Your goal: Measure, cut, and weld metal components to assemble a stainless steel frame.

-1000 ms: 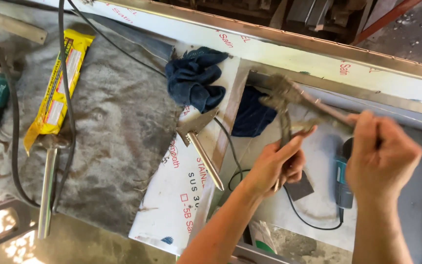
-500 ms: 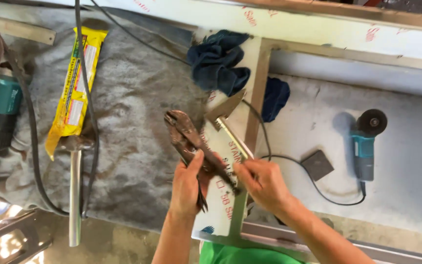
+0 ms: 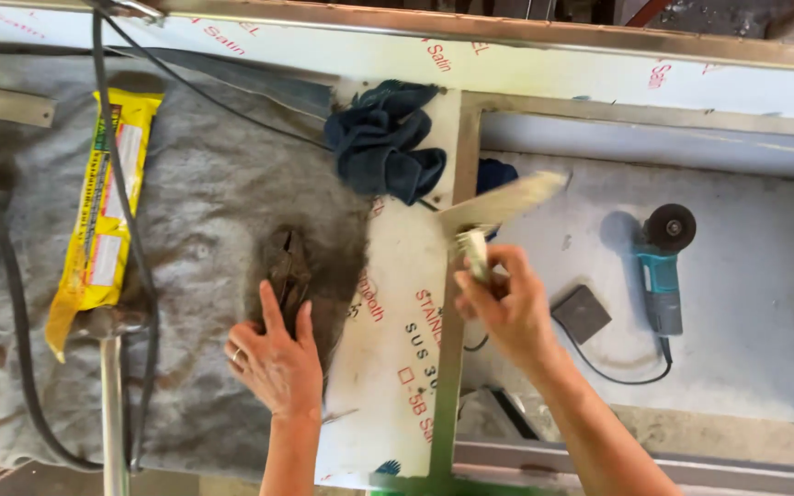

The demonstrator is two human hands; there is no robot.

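Observation:
My left hand lies flat, fingers spread, on the grey cloth, just below a pair of rusty locking pliers that rest on the cloth. My right hand grips a short angled metal piece, blurred with motion, above the edge of a white film-covered steel sheet. A dark blue rag sits bunched up just above both hands.
A teal angle grinder with its black cord lies on the grey surface at right, beside a small dark square pad. A yellow packet, black cables and a metal tube lie at left. A long steel frame runs across the top.
My left hand has set the locking pliers down on the cloth and let go. My right hand has lifted the metal piece up to the right.

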